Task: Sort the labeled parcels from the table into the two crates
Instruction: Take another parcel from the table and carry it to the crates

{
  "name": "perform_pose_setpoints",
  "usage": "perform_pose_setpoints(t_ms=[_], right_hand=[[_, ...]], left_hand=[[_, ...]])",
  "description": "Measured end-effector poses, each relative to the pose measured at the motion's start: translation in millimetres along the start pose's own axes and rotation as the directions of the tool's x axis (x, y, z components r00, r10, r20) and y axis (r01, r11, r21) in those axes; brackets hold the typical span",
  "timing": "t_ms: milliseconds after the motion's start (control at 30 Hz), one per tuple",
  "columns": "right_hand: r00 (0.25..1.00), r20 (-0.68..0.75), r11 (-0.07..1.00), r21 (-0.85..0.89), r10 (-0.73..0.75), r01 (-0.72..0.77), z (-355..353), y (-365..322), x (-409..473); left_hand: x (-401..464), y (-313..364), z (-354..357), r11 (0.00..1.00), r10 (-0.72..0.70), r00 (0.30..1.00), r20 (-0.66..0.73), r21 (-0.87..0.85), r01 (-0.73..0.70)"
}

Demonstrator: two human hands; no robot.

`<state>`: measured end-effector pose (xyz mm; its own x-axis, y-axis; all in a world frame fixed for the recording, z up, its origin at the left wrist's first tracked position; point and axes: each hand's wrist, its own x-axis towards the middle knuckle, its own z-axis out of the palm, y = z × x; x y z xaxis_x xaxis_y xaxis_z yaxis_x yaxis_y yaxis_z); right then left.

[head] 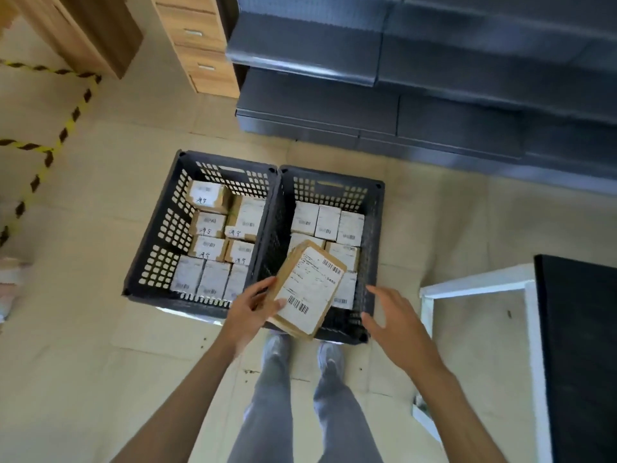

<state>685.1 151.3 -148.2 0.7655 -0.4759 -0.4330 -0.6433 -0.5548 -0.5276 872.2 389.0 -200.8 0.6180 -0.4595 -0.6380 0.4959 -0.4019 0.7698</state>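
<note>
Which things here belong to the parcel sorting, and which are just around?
Job: brown cardboard parcel with white label in left hand; open right hand; two dark slotted plastic crates.
Around: grey metal shelving; wooden drawer cabinet; yellow-black floor tape.

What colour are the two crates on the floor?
Both crates, the left and the right, are dark grey; the head view shows them.

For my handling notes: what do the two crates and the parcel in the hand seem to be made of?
Crates: probably hard plastic, dark grey, matte; moulded grid holes in the walls. Parcel in the left hand: seemingly brown cardboard, with a white paper label bearing barcodes.
</note>
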Motion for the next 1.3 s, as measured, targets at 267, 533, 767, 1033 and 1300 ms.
perform_pose_setpoints(t_ms=[267, 533, 767, 1033, 1300], right_hand=[[0.959, 0.105, 0.836, 0.470, 0.263, -0.281, 92, 16, 99], [0.864, 0.177, 0.518, 0.737, 0.472, -0.434, 156, 56, 129], [0.832, 0.200, 0.454, 0.761, 0.517, -0.464, 195, 73, 149], [0.817, 0.302, 0.425, 0.736, 0.491, -0.527, 229, 87, 178], [0.814, 0.439, 0.473, 0.664, 0.381, -0.580, 251, 98, 192]], left_hand=[[101, -12, -13, 0.971, -0.097, 0.964, 0.248, 0.237, 0.037], [162, -39, 12, 0.972, -0.083, 0.972, 0.222, 0.235, 0.029], [203, -90, 29, 0.950, -0.021, 0.989, 0.143, 0.311, -0.025], [246, -131, 40, 0.870, 0.090, 0.995, -0.049, 0.489, -0.054], [286, -154, 50, 0.866, 0.115, 0.990, -0.084, 0.497, -0.059]])
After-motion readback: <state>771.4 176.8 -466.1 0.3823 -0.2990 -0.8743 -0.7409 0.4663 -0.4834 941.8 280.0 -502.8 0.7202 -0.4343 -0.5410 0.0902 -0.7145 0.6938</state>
